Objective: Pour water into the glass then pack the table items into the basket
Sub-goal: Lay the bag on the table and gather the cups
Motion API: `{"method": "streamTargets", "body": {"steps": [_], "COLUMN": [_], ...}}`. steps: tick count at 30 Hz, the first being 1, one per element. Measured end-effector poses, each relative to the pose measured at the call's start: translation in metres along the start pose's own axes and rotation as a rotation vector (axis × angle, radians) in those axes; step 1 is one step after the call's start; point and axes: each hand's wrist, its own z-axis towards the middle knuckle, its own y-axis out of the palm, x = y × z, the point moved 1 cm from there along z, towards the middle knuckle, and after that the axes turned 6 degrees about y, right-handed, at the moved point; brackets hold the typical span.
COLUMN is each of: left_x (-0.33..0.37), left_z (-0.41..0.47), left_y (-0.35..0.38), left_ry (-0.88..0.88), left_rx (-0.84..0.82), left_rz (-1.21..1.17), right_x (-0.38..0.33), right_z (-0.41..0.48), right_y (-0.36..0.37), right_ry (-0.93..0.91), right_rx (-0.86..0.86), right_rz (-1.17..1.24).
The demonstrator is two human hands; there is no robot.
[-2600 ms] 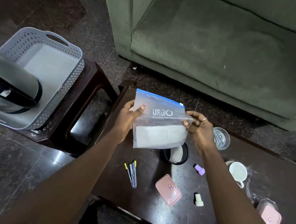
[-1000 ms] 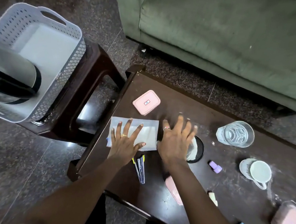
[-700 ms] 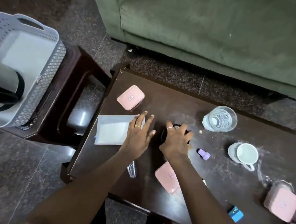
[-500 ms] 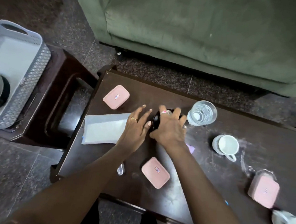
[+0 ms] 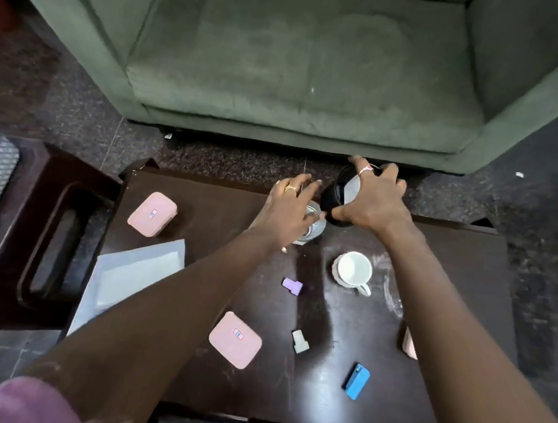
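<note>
Our right hand (image 5: pixel 373 200) grips the black cup (image 5: pixel 336 196) at 12 o'clock; left hand (image 5: pixel 289 212), fingers spread, covers the glass (image 5: pixel 314 227) on the table (image 5: pixel 221 226).

A dark, glossy wooden table (image 5: pixel 320 398) throws back glare, its polish dulled by pale scuffs near a smooth white glazed cup (image 5: pixel 354 271). The 2 pink boxes (image 5: pixel 152 213) (image 5: pixel 235 340) look like matt plastic, as does the blue piece (image 5: pixel 356 380). A clear glass (image 5: pixel 314 227) glints beside a black container (image 5: pixel 337 197) (finish hard to judge). The flat bag (image 5: pixel 133 275) is frosted, translucent plastic. Behind, a green armchair (image 5: pixel 305 76) shows soft, napped cloth; the floor (image 5: pixel 59 95) is speckled polished stone.
</note>
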Motion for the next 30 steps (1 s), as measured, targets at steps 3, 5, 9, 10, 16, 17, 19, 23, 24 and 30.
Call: {"method": "streamTargets", "body": {"steps": [3, 5, 9, 10, 16, 17, 19, 23, 24, 30], "left_x": [-0.001, -0.002, -0.004, -0.004, -0.009, -0.009, -0.01, -0.013, -0.014, -0.014], "left_z": [0.011, 0.013, 0.014, 0.014, 0.018, 0.019, 0.02, 0.022, 0.022, 0.023], "left_y": [0.019, 0.032, 0.052, 0.055, 0.064, 0.064, 0.064, 0.063, 0.063, 0.066], "left_ry": [-0.14, -0.222, -0.346, -0.366, -0.367, -0.368, -0.382, -0.419, -0.426, -0.44], "left_rx": [-0.107, -0.158, -0.231, -0.23, -0.199, -0.186, -0.163, -0.129, -0.125, -0.102], "left_rz": [0.037, 0.01, -0.105, -0.132, -0.217, -0.229, -0.247, -0.263, -0.269, -0.272], "right_x": [0.032, 0.048, 0.068, 0.07, 0.068, 0.067, 0.065, 0.063, 0.063, 0.058], "right_z": [0.012, 0.017, 0.026, 0.027, 0.035, 0.036, 0.039, 0.041, 0.041, 0.041], "right_y": [0.01, 0.024, 0.057, 0.064, 0.086, 0.088, 0.091, 0.097, 0.098, 0.1], "right_ry": [0.042, 0.06, 0.097, 0.095, 0.04, 0.039, 0.046, 0.078, 0.083, 0.101], "right_rx": [-0.017, -0.034, -0.074, -0.087, -0.128, -0.132, -0.135, -0.135, -0.13, -0.113], "right_rz": [0.02, 0.033, 0.066, 0.066, 0.015, 0.006, -0.012, -0.025, -0.026, -0.015]}}
